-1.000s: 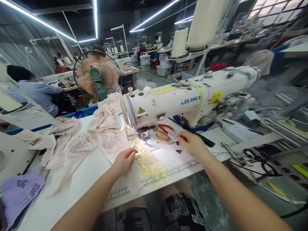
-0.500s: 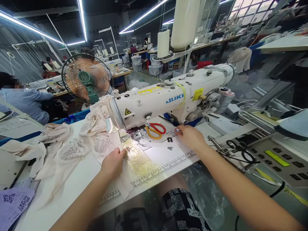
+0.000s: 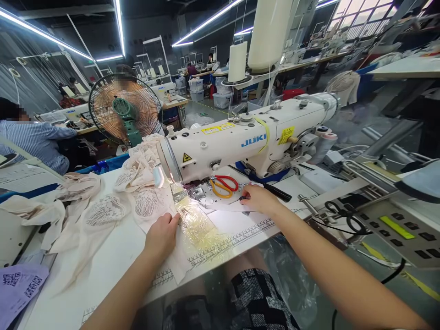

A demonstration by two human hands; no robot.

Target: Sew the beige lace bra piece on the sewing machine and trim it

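My left hand [image 3: 161, 236] rests low on the table, its fingers closed at the edge of beige fabric [image 3: 180, 261] beside a shiny, yellowish clear strip [image 3: 199, 227]. That fabric runs up toward the needle area of a white sewing machine [image 3: 220, 146]. My right hand [image 3: 259, 199] is right of the needle, fingertips pinched on a small black label [image 3: 244, 198], mostly covered by the fingers. Just behind them lie thread snips [image 3: 223, 187] with red and orange handles. A black handle [image 3: 280, 193] shows past the right hand's knuckles.
Beige lace pieces [image 3: 106, 213] are heaped on the left of the table. A fan [image 3: 122, 107] stands behind them. Thread cones [image 3: 238, 62] rise behind the machine. A control panel [image 3: 392, 224] is at right, a purple paper [image 3: 22, 288] at lower left.
My right hand has moved left and slightly down onto the black label, uncovering the black handle. A small pale thing at its fingertips no longer shows. My left hand has hardly moved.
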